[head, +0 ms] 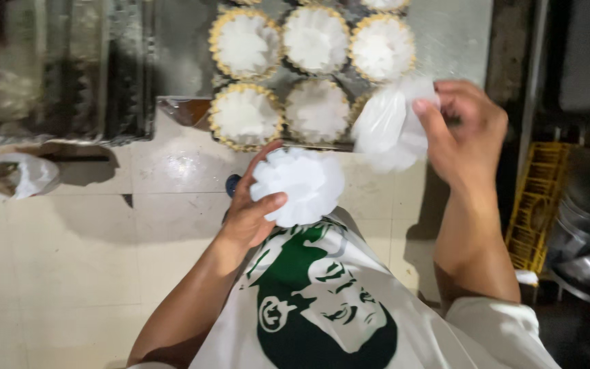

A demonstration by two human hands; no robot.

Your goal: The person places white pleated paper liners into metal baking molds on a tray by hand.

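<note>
closest in, the left hand [250, 212] clasps a stack of white pleated paper baking liners [298, 186] just above the white printed shirt [336, 301], thumb pressed on its edge. beyond it the right hand [462, 130] pinches a single thin white liner [390, 126] at the near right corner of the grey metal muffin tray [445, 41]. the other cups in view already hold liners, so lining looks nearly done; seating this one seems to call for pressing it open into its cup.
</note>
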